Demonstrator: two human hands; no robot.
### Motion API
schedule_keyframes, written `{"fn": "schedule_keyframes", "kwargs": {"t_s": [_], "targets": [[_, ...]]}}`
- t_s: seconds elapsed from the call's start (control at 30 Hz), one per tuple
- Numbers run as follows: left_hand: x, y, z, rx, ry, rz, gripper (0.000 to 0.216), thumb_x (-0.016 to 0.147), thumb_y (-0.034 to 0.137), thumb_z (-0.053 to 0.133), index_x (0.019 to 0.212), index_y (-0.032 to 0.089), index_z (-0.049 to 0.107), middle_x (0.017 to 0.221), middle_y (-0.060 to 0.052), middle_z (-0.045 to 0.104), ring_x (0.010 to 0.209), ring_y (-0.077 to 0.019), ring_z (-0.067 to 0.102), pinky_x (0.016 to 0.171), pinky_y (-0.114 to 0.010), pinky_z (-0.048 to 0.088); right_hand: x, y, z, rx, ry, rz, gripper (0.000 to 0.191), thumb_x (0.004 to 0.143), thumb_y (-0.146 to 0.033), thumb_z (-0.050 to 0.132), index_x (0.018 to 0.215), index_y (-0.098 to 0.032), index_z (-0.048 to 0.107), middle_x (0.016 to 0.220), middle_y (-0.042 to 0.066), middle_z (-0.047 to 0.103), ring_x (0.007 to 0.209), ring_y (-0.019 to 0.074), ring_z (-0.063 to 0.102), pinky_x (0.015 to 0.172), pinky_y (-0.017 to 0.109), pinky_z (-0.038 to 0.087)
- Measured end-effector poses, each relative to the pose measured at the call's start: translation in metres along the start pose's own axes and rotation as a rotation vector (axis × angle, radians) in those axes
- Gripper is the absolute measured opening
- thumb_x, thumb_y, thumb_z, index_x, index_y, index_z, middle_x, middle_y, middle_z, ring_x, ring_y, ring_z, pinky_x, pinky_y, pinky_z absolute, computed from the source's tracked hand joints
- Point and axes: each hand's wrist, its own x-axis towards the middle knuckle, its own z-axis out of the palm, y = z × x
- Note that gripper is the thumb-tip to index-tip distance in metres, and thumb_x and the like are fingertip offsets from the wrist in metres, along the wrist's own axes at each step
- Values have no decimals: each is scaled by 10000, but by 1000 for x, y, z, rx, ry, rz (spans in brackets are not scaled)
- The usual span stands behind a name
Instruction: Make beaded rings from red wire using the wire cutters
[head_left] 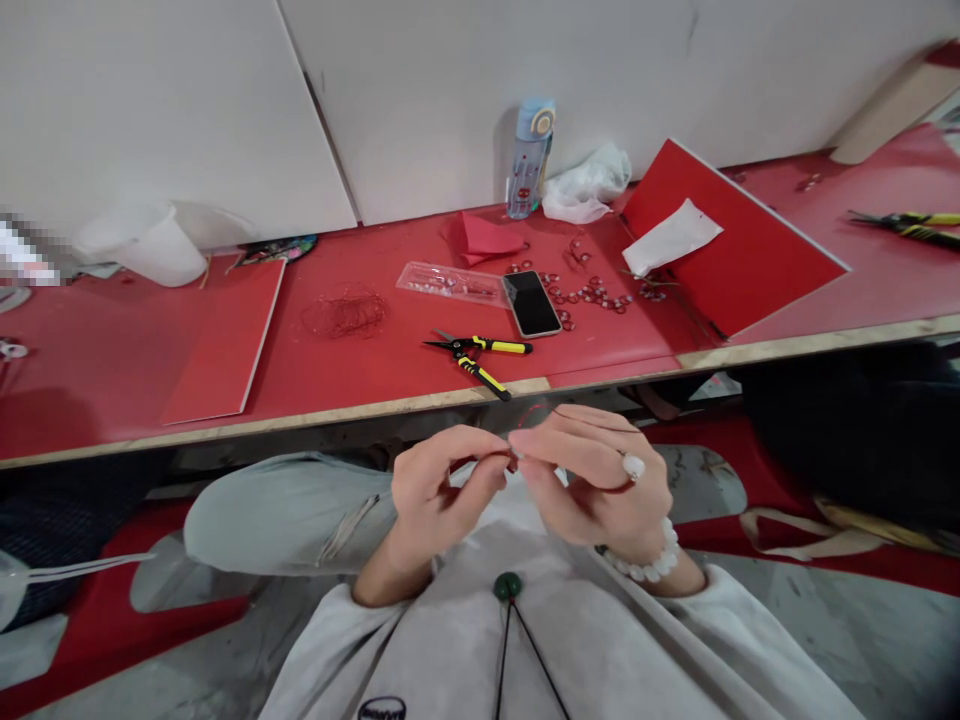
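My left hand (435, 490) and my right hand (592, 475) meet in front of my chest, below the table's front edge. Both pinch a thin red wire (541, 410) with a small red bead at the fingertips; the wire loops up above my right fingers. My right hand wears a pale ring and a white bead bracelet. On the red table (112, 370) lie yellow-handled pliers (476, 355), a black phone (531, 303), a tangle of red wire (346, 312), a clear tray (450, 283) and scattered small red rings (592, 293).
A water bottle (530, 158) and a white plastic bag (587, 185) stand by the wall. A red board (739, 240) with white paper leans at the right, another red board (229, 335) lies left. More pliers (911, 227) sit far right. My bent knee (285, 510) is below the table.
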Motion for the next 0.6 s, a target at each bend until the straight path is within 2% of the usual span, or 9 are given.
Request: {"fn": "schedule_keyframes", "kwargs": {"t_s": [0.1, 0.27, 0.33, 0.47, 0.6], "targets": [[-5, -4, 0, -90, 40, 20, 161, 942, 115, 677, 1040, 230, 731, 735, 21, 762, 563, -94, 692, 506, -176, 542, 0, 2, 1, -48, -24, 14, 460, 869, -11, 538, 1246, -261, 621, 657, -37, 711, 527, 149, 629, 545, 277, 508], [-8, -2, 1, -72, 145, 73, 78, 974, 212, 673, 1024, 237, 728, 751, 9, 767, 538, -98, 678, 501, -202, 544, 0, 5, 11, -28, -38, 26, 247, 907, -49, 558, 1000, -251, 665, 616, -40, 681, 505, 127, 610, 522, 259, 481], [-7, 1, 1, -71, 181, 86, 61, 983, 240, 674, 995, 229, 733, 731, 10, 756, 567, -101, 687, 538, -210, 564, 0, 7, 14, -5, -47, 15, 192, 932, -82, 562, 961, -245, 658, 618, -40, 681, 510, 122, 607, 526, 255, 479], [-6, 5, 1, -105, 154, 36, 94, 993, 228, 663, 944, 193, 736, 716, 5, 739, 593, -98, 692, 562, -201, 567, -1, 13, 16, -51, -100, 14, 143, 986, -113, 571, 1010, -224, 658, 738, -4, 732, 624, 135, 645, 616, 264, 533], [-7, 3, 1, -182, 155, -22, 72, 985, 189, 664, 998, 196, 734, 705, 17, 730, 519, -78, 642, 507, -183, 527, -2, 18, 18, -219, -34, -38, 96, 956, -114, 669, 1012, -193, 671, 834, 50, 770, 712, 178, 621, 690, 326, 538]]}}
